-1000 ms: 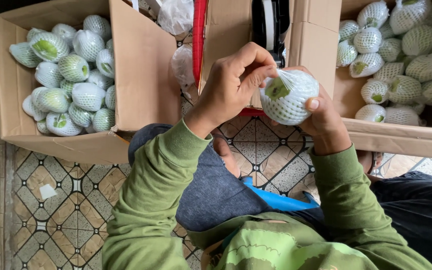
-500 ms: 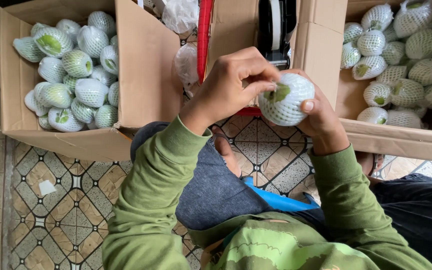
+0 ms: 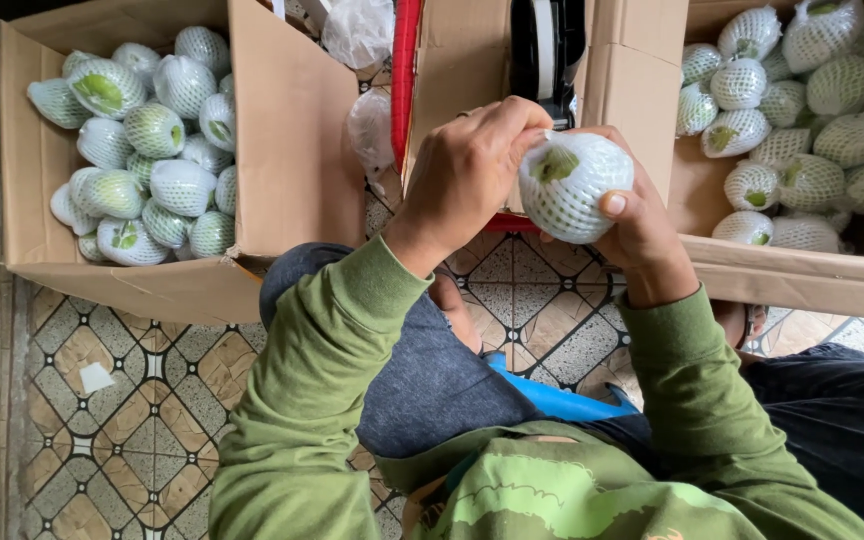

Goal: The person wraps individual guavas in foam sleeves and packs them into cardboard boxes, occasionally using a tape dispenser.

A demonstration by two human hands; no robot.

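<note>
I've both hands clamped on the netted fruit (image 3: 574, 186): right hand (image 3: 642, 225) cupping, left hand (image 3: 472, 165) pinching its top; soft, bruisable, so I'd grip lightly.

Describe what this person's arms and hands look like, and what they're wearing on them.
Both arms are covered in long olive-green sleeves ending in ribbed cuffs at the wrists. The left hand and right hand are bare: no gloves, rings or watch visible. Fingernails are short.

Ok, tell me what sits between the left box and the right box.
Head view: a red-edged middle carton, a black tape dispenser, clear plastic bags, and both hands holding a netted fruit.
</note>
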